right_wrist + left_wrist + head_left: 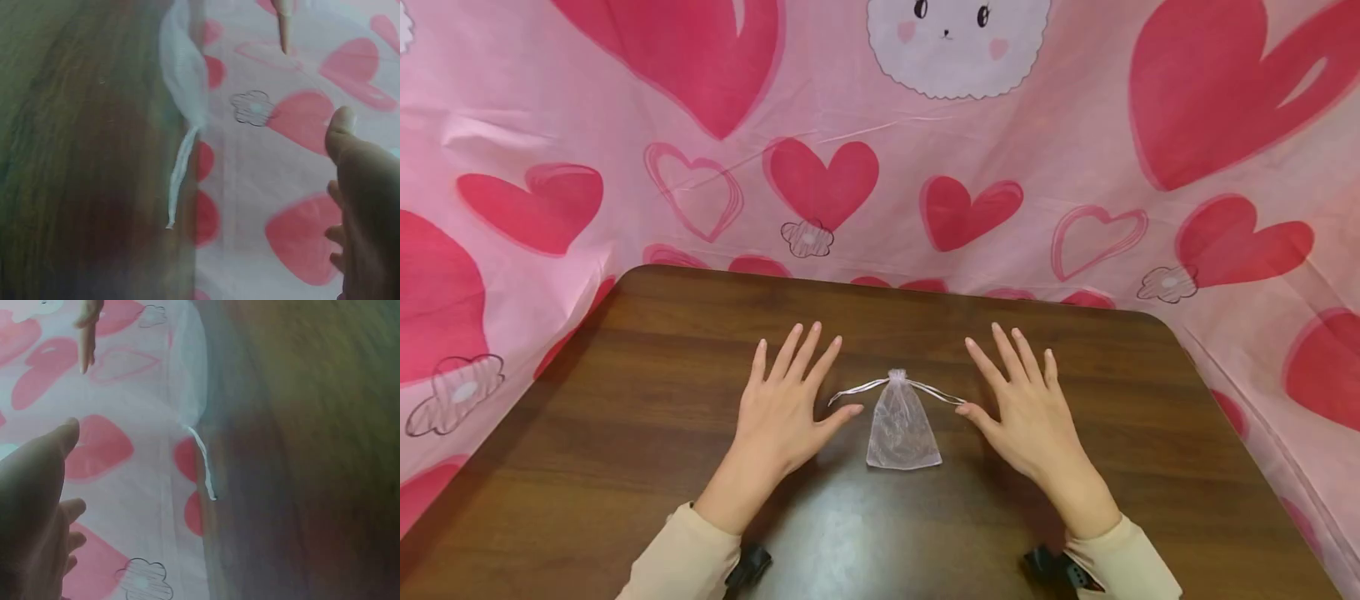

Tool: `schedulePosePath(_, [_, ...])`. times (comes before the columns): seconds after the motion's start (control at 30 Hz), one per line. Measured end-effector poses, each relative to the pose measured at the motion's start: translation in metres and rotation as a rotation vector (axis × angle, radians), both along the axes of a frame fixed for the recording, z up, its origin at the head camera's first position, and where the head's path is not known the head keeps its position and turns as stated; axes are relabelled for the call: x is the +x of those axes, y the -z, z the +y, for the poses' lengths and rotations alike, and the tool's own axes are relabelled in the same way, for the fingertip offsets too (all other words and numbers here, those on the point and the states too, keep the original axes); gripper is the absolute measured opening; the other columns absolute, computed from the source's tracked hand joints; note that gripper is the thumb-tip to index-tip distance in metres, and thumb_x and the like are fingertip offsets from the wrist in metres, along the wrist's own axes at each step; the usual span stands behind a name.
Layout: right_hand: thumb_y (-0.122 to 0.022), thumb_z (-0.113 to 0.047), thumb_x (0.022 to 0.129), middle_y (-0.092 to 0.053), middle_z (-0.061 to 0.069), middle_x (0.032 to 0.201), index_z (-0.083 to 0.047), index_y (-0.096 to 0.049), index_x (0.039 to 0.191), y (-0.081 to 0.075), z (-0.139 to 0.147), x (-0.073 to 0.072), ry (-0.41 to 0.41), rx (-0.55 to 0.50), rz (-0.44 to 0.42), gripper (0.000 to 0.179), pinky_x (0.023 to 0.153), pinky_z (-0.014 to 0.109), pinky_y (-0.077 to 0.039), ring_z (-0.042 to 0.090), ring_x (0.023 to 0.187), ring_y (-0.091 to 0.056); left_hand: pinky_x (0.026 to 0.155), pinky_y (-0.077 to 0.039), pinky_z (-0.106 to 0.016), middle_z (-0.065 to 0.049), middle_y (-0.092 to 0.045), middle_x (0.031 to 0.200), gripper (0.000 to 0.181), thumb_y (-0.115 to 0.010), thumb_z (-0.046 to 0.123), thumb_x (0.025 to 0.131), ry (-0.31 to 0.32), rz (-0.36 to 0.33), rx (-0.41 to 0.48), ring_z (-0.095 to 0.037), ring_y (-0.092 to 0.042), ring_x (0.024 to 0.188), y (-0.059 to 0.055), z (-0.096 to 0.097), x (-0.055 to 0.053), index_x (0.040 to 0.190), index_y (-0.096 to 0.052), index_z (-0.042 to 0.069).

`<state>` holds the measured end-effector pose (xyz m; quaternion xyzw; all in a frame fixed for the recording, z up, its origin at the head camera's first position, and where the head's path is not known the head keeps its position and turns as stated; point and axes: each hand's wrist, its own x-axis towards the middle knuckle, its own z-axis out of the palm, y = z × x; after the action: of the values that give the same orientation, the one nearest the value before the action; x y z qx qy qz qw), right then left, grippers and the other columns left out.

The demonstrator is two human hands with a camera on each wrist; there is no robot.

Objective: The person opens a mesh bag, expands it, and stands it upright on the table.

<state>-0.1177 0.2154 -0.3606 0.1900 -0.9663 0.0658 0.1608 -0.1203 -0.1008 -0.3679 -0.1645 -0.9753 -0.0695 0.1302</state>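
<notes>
One sheer drawstring bag (902, 429), lower centre of frame, well inside the edges of a brown wooden table (625, 400), left hand (778, 412) spread, left of centre, right hand (1032, 414) spread, right of centre, tabletop between

From my end I can make out no readable text, label, brand, number or sign in the head view or in either wrist view.
</notes>
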Motion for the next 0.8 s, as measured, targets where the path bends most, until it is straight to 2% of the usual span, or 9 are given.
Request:
schedulePosePath(0.1, [-0.06,-0.058,0.09,-0.015,0.009,0.164,-0.028,-0.028,0.157,0.003,-0.003,-0.005,-0.036,0.026,0.012,0.08,0.115,0.062,-0.005,0.032,0.15,-0.01,0.117,0.009,-0.049,-0.001,-0.011,0.166,0.088,-0.045,0.076,0.088,0.019,-0.013,-0.009,-0.02,-0.001,0.152,0.003,0.001,-0.005,0.158,-0.022,0.028])
schedulePosePath(0.3, [-0.023,-0.075,0.093,-0.018,0.008,0.164,-0.028,-0.029,0.157,0.008,-0.009,-0.017,-0.106,0.091,0.055,0.08,0.116,0.06,-0.006,0.029,0.151,-0.01,0.117,0.009,-0.048,-0.002,-0.014,0.165,0.088,-0.047,0.075,0.088,0.061,0.019,-0.032,-0.022,-0.004,0.151,0.007,0.002,-0.013,0.158,-0.025,0.027])
schedulePosePath(0.4, [-0.021,-0.075,0.093,-0.02,0.009,0.163,-0.027,-0.031,0.156,0.01,-0.011,-0.024,-0.137,0.11,0.078,0.08,0.116,0.059,-0.007,0.029,0.15,-0.012,0.117,0.009,-0.048,-0.001,-0.015,0.165,0.087,-0.048,0.074,0.088,0.081,0.024,-0.036,-0.022,-0.006,0.151,0.007,0.001,-0.017,0.158,-0.026,0.027])
schedulePosePath(0.5, [-0.027,-0.073,0.094,-0.02,0.009,0.163,-0.027,-0.032,0.156,0.011,-0.011,-0.03,-0.161,0.14,0.087,0.078,0.116,0.059,-0.008,0.028,0.15,-0.012,0.117,0.008,-0.049,-0.001,-0.014,0.165,0.086,-0.046,0.074,0.089,0.095,0.017,-0.046,-0.023,-0.006,0.151,0.009,0.001,-0.023,0.158,-0.027,0.027])
schedulePosePath(0.7, [-0.059,-0.06,0.091,-0.022,0.009,0.163,-0.027,-0.033,0.155,0.013,-0.012,-0.043,-0.222,0.162,0.082,0.077,0.116,0.057,-0.01,0.028,0.15,-0.016,0.118,0.004,-0.05,-0.002,-0.013,0.165,0.085,-0.042,0.074,0.09,0.129,-0.013,-0.1,-0.022,-0.003,0.152,0.015,0.002,-0.036,0.158,-0.023,0.027])
schedulePosePath(0.8, [-0.063,-0.057,0.089,-0.023,0.008,0.162,-0.028,-0.033,0.155,0.015,-0.015,-0.049,-0.256,0.163,0.068,0.078,0.117,0.055,-0.012,0.028,0.149,-0.019,0.118,0.002,-0.051,-0.003,-0.014,0.165,0.085,-0.043,0.074,0.091,0.157,-0.01,-0.114,-0.021,-0.002,0.152,0.016,0.001,-0.043,0.158,-0.023,0.027])
